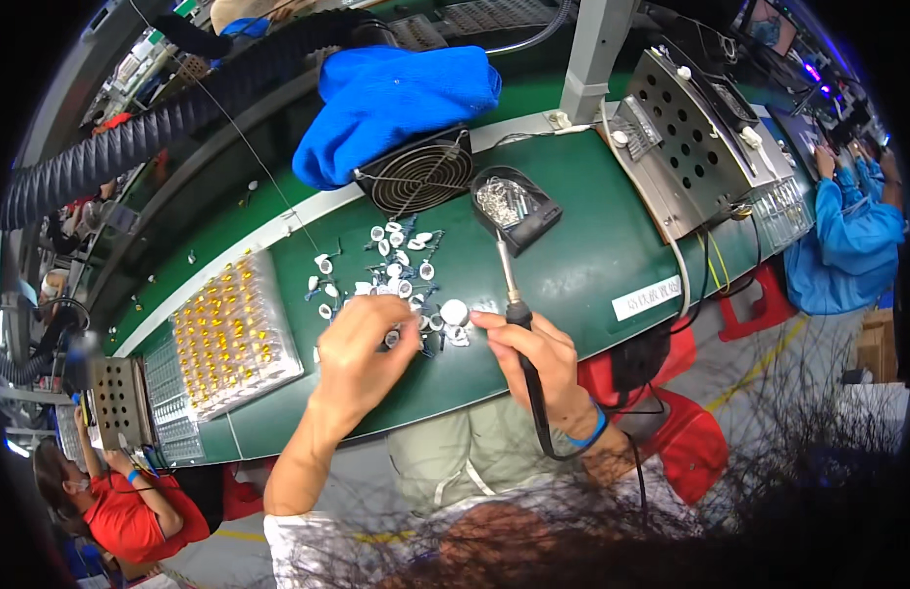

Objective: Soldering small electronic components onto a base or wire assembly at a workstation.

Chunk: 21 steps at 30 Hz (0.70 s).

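Picking, apparently, among white round parts (405,289) ahead of it, the left hand (362,348) curls, its pinch hidden, while the right hand (541,368) grips a soldering iron (519,313), the next move likely calling for one part held steady.

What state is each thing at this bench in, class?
Left hand: fingers bent over the white parts; grip hidden.
Right hand: closed around the soldering iron.
Soldering iron: held, tip pointing forward.
White parts: loose, scattered.
Black tray: open, holding metal pieces.
Clear tray: holding rows of yellow pieces.
Blue cloth: crumpled atop the fan.
Fan: turning or stopped, cannot tell.
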Each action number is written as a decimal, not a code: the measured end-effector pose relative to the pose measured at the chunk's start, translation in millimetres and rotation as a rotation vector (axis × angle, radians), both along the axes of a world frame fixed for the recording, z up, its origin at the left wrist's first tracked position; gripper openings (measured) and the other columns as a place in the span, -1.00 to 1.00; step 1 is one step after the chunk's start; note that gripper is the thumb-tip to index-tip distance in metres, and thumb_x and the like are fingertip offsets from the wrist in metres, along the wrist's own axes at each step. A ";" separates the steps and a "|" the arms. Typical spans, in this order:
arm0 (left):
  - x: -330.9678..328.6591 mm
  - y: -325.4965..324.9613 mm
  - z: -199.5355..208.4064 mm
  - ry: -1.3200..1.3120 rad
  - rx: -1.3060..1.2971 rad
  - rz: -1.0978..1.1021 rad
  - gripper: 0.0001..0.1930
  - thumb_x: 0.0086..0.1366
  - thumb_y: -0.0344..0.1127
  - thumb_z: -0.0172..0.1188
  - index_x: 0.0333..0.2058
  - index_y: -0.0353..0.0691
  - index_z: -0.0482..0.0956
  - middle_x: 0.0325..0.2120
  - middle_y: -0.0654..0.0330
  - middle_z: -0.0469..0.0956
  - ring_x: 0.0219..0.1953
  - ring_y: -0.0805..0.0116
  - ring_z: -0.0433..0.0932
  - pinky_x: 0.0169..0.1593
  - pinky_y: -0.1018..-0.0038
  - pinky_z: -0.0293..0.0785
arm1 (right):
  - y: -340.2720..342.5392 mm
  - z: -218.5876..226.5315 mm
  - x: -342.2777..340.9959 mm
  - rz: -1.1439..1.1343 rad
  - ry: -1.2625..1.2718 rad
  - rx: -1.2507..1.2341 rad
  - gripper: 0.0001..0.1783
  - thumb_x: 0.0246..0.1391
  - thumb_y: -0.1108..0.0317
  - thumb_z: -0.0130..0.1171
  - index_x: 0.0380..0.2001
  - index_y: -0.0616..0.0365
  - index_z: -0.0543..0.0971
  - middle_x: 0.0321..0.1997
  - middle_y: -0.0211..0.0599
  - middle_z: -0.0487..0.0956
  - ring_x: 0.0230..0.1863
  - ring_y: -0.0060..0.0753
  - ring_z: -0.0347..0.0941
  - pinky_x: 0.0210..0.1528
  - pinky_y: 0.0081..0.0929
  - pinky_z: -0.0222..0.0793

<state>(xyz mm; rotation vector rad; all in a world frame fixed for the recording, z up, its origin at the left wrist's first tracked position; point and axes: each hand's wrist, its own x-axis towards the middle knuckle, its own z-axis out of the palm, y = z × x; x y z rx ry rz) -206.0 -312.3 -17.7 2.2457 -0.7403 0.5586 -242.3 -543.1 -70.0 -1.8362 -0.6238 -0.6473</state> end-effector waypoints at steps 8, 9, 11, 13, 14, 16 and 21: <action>0.7 -15.5 -15.7 -0.079 0.061 -0.081 -0.73 -0.02 -0.65 0.44 -0.34 -0.25 0.62 -0.35 0.15 0.65 -0.32 0.18 0.67 -0.26 0.37 0.62 | 3.5 -0.7 3.0 0.035 -0.033 -0.126 -0.51 -0.08 0.71 0.28 -0.02 0.20 0.54 0.13 -0.09 0.68 -0.22 -0.13 0.59 -0.26 -0.33 0.57; -1.8 -13.2 -16.8 -0.079 0.064 -0.072 -0.73 -0.02 -0.65 0.44 -0.34 -0.25 0.62 -0.35 0.14 0.65 -0.33 0.17 0.67 -0.26 0.36 0.62 | 7.4 2.6 3.0 0.041 -0.009 -0.222 -0.51 -0.09 0.68 0.28 -0.01 0.19 0.54 0.16 -0.14 0.67 -0.15 -0.11 0.59 -0.22 -0.31 0.57; -5.5 -11.3 -16.8 -0.072 0.058 -0.095 -0.73 -0.02 -0.66 0.42 -0.32 -0.27 0.62 -0.37 0.13 0.64 -0.35 0.16 0.65 -0.26 0.34 0.61 | 13.7 0.7 4.2 0.039 -0.028 -0.231 -0.54 -0.06 0.60 0.27 -0.01 0.15 0.56 0.19 -0.21 0.66 -0.08 -0.09 0.57 -0.14 -0.23 0.54; -4.9 -12.1 -22.5 -0.106 0.066 -0.140 -0.74 0.00 -0.62 0.43 -0.29 -0.30 0.63 -0.36 0.13 0.63 -0.34 0.17 0.64 -0.26 0.33 0.61 | 8.7 0.6 1.0 0.014 -0.016 -0.346 -0.59 -0.03 0.53 0.25 -0.03 0.14 0.60 0.14 -0.22 0.68 -0.08 -0.09 0.57 -0.14 -0.19 0.49; -2.8 -14.6 -21.1 -0.086 0.096 -0.223 -0.75 0.02 -0.57 0.41 -0.28 -0.31 0.62 -0.33 0.13 0.61 -0.32 0.17 0.63 -0.26 0.32 0.60 | 3.0 2.3 -3.4 -0.039 -0.042 -0.401 -0.62 -0.03 0.52 0.25 -0.06 0.15 0.61 0.12 -0.22 0.69 -0.09 -0.11 0.56 -0.15 -0.22 0.47; -9.3 -5.2 -16.5 -0.112 0.190 -0.249 -0.76 0.08 -0.51 0.38 -0.24 -0.33 0.62 -0.29 0.12 0.60 -0.28 0.16 0.63 -0.23 0.32 0.61 | 12.4 0.4 -1.3 -0.079 -0.095 -0.487 -0.68 -0.06 0.52 0.27 -0.15 0.16 0.64 0.10 -0.22 0.71 -0.13 -0.18 0.54 -0.20 -0.28 0.42; -11.5 68.9 19.9 -0.012 0.230 0.035 -0.74 0.13 -0.59 0.39 -0.17 -0.29 0.67 -0.26 0.02 0.68 -0.20 0.00 0.66 -0.11 0.23 0.60 | 10.4 -3.0 -3.1 -0.084 -0.066 -0.398 -0.63 -0.08 0.66 0.33 -0.14 0.15 0.62 0.10 -0.23 0.71 -0.17 -0.13 0.57 -0.17 -0.21 0.53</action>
